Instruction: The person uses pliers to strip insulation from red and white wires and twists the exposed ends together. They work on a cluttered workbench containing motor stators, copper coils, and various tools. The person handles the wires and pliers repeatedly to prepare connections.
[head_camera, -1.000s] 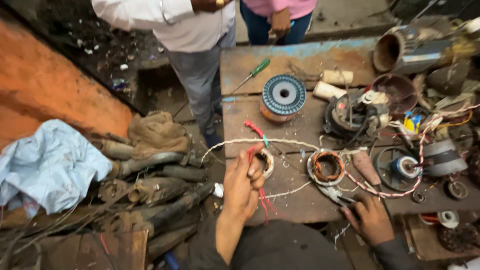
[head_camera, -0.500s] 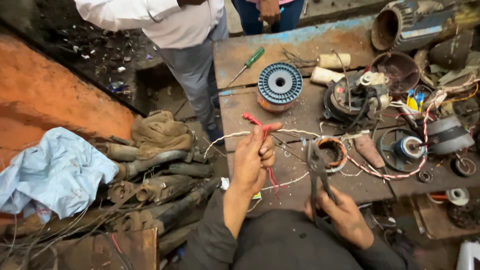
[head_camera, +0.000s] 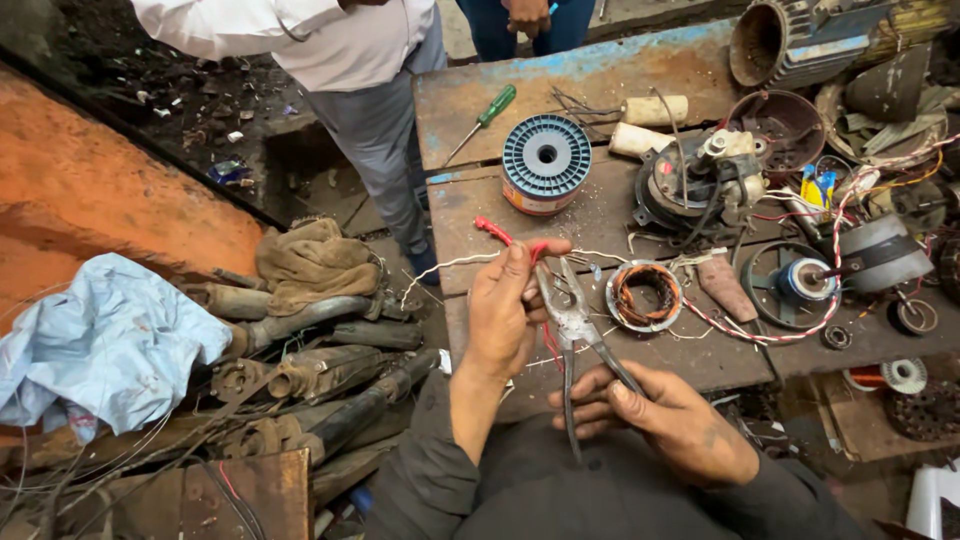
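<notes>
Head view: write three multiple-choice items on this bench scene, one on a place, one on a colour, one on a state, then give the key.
1. Where does the wire spool sit?
A. on the bench, beyond the hands
B. on the blue cloth
C. in the right hand

2. What colour is the screwdriver handle?
A. yellow
B. green
C. black

3. What is the right hand doing?
A. resting open on the bench
B. gripping the handles of the pliers
C. holding the copper coil

Key: 1 A, the spool stands on the wooden bench past both hands. 2 B, the handle shows green. 3 B, its fingers wrap the pliers' handles, while the left hand pinches a red wire at the pliers' head.
</notes>
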